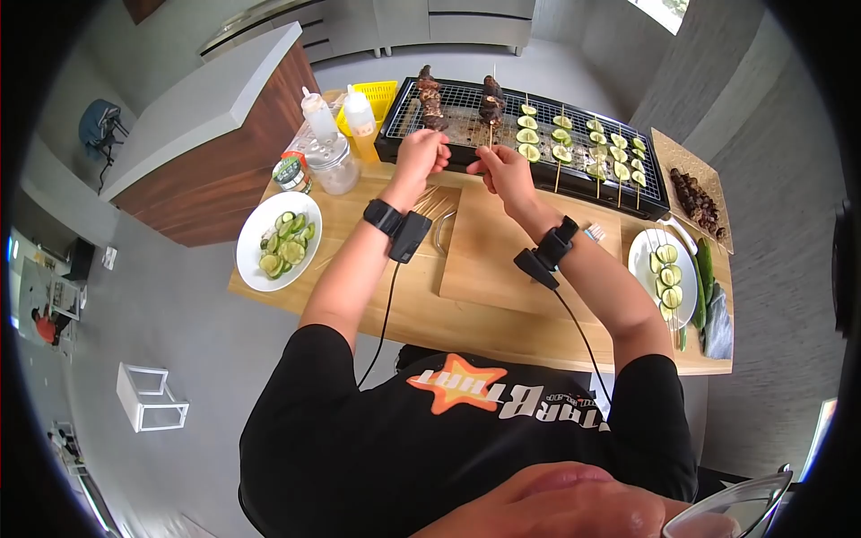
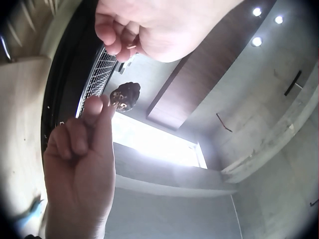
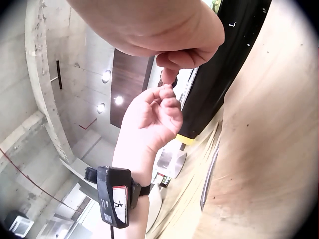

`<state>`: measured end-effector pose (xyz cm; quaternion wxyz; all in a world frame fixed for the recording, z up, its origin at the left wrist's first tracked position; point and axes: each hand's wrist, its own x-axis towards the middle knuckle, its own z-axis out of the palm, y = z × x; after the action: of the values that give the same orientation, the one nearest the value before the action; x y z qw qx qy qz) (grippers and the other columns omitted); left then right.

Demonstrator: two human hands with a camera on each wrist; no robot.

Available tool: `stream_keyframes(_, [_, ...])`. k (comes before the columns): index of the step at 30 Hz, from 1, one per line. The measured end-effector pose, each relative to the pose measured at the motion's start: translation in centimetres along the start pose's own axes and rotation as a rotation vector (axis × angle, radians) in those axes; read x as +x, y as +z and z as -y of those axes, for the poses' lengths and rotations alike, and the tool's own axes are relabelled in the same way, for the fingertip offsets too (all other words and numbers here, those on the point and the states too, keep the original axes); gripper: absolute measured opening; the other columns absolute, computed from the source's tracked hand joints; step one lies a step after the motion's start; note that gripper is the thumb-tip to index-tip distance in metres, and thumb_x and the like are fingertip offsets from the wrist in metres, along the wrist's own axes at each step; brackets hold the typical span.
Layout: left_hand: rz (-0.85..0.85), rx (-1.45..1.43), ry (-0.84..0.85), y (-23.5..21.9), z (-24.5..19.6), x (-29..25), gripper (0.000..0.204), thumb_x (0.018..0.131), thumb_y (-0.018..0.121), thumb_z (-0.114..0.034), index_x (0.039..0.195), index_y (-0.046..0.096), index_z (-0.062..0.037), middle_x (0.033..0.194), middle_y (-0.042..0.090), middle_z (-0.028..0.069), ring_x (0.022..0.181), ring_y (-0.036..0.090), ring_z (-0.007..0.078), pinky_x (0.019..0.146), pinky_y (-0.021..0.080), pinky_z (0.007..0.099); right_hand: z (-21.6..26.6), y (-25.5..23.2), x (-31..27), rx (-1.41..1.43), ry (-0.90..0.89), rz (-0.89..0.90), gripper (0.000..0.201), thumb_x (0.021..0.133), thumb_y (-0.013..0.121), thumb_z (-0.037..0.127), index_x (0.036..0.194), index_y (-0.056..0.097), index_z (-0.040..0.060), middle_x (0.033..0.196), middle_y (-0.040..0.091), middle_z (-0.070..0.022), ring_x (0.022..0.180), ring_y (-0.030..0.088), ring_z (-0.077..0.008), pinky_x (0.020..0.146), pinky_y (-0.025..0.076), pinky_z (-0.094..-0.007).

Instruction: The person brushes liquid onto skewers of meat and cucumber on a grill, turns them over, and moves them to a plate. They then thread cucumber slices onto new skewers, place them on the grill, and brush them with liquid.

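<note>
My left hand (image 1: 421, 154) grips the lower end of a browned meat skewer (image 1: 430, 100) over the left end of the black grill (image 1: 475, 148). Beside it, my right hand (image 1: 508, 172) pinches the stick of a second, darker meat skewer (image 1: 491, 100), which points away from me over the mesh. In the left wrist view, the stick's end shows between the left fingers (image 2: 114, 47), while the right hand (image 2: 82, 154) has dark meat (image 2: 125, 95) just beyond its fingertips. Several skewers of green-rimmed slices (image 1: 561, 136) lie on the grill to the right.
A wooden board (image 1: 511, 255) lies before the grill, bare sticks (image 1: 435, 202) at its left. Squeeze bottles (image 1: 360, 117), a jar (image 1: 334, 166) and a bowl of slices (image 1: 280, 240) stand left. To the right are a plate of skewers (image 1: 641, 269), cucumbers (image 1: 705, 273) and cooked meat (image 1: 698, 202).
</note>
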<state>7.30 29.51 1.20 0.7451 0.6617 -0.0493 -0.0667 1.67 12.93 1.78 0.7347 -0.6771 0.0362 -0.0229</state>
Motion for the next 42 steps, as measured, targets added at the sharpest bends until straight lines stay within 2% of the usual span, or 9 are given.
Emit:
stream_keyframes(3, [-0.081, 0.001, 0.039, -2.2, 1.2, 0.8, 0.020, 0.090, 0.047, -0.016, 0.085, 0.061, -0.0028, 0.063, 0.053, -0.0006, 0.048, 0.043, 0.0078, 0.044, 0.033, 0.0251, 0.1, -0.3, 0.0, -0.028, 0.040, 0.026, 0.023, 0.096, 0.054, 0.024, 0.095, 0.059, 0.0019, 0.061, 0.057, -0.0031, 0.042, 0.036, -0.0052, 0.039, 0.025, -0.0217])
stream_keyframes(10, [-0.398, 0.297, 0.309, -3.7, 3.6, 0.9, 0.027, 0.090, 0.047, -0.018, 0.080, 0.065, -0.0013, 0.059, 0.055, 0.0045, 0.056, 0.050, 0.0140, 0.055, 0.039, 0.0304, -0.8, 2.1, 1.3, -0.012, 0.057, 0.093, 0.022, 0.096, 0.055, 0.024, 0.092, 0.059, 0.0020, 0.057, 0.052, -0.0011, 0.042, 0.037, -0.0062, 0.039, 0.025, -0.0226])
stream_keyframes(14, [-0.396, 0.331, 0.274, -4.6, 4.1, 1.3, 0.027, 0.089, 0.047, -0.019, 0.079, 0.065, -0.0014, 0.061, 0.057, 0.0062, 0.056, 0.051, 0.0156, 0.055, 0.040, 0.0318, -1.2, 3.5, 2.0, 0.003, 0.104, 0.136, 0.027, 0.095, 0.056, 0.026, 0.093, 0.060, -0.0006, 0.060, 0.056, -0.0027, 0.044, 0.041, -0.0075, 0.039, 0.030, -0.0234])
stream_keyframes(16, [-0.396, 0.365, 0.332, -4.9, 4.1, 1.4, 0.027, 0.089, 0.048, -0.019, 0.079, 0.065, -0.0019, 0.061, 0.058, 0.0066, 0.056, 0.052, 0.0160, 0.055, 0.041, 0.0320, -1.3, 4.0, 2.2, -0.044, 0.154, 0.157, 0.029, 0.096, 0.053, 0.028, 0.099, 0.059, -0.0006, 0.061, 0.054, -0.0020, 0.043, 0.038, -0.0068, 0.039, 0.028, -0.0231])
stream_keyframes(26, [-0.412, 0.427, 0.499, -5.3, 4.6, 1.8, 0.026, 0.089, 0.046, -0.019, 0.080, 0.065, -0.0026, 0.070, 0.064, 0.0122, 0.064, 0.060, 0.0236, 0.061, 0.045, 0.0339, -1.3, 5.5, 2.7, 0.040, 0.143, 0.388, 0.027, 0.100, 0.043, 0.023, 0.110, 0.055, -0.0001, 0.076, 0.060, -0.0015, 0.060, 0.048, -0.0062, 0.053, 0.040, -0.0204])
stream_keyframes(29, [-0.399, 0.450, 0.448, -5.4, 4.4, 1.6, 0.026, 0.089, 0.046, -0.019, 0.080, 0.063, -0.0019, 0.071, 0.064, 0.0116, 0.065, 0.059, 0.0231, 0.062, 0.045, 0.0336, -1.6, 5.8, 3.5, 0.185, 0.137, 0.333, 0.025, 0.100, 0.043, 0.020, 0.106, 0.054, -0.0016, 0.076, 0.063, -0.0061, 0.059, 0.050, -0.0078, 0.050, 0.041, -0.0222])
stream_keyframes(32, [-0.349, 0.377, 0.429, -5.4, 4.2, 1.6, 0.027, 0.089, 0.046, -0.020, 0.079, 0.062, -0.0012, 0.066, 0.060, 0.0094, 0.061, 0.056, 0.0191, 0.059, 0.044, 0.0321, -2.0, 5.6, 4.0, 0.151, 0.147, 0.349, 0.025, 0.100, 0.042, 0.021, 0.104, 0.055, -0.0011, 0.076, 0.063, -0.0060, 0.060, 0.050, -0.0081, 0.051, 0.041, -0.0225])
stream_keyframes(38, [-0.334, 0.207, 0.314, -5.5, 4.3, 1.6, 0.026, 0.089, 0.046, -0.020, 0.078, 0.061, -0.0019, 0.060, 0.053, 0.0025, 0.055, 0.049, 0.0106, 0.052, 0.038, 0.0275, -0.5, 4.0, 2.7, -0.134, 0.197, 0.401, 0.033, 0.100, 0.045, 0.032, 0.104, 0.057, 0.0010, 0.075, 0.061, -0.0029, 0.060, 0.050, -0.0077, 0.053, 0.041, -0.0201])
stream_keyframes(42, [-0.345, 0.207, 0.326, -5.2, 4.2, 1.3, 0.027, 0.089, 0.048, -0.021, 0.077, 0.061, -0.0024, 0.058, 0.052, 0.0016, 0.053, 0.048, 0.0109, 0.051, 0.038, 0.0276, 3.3, 1.4, -0.4, -0.427, 0.063, 0.510, 0.032, 0.097, 0.051, 0.032, 0.098, 0.061, 0.0014, 0.074, 0.062, -0.0030, 0.062, 0.054, -0.0078, 0.054, 0.044, -0.0215])
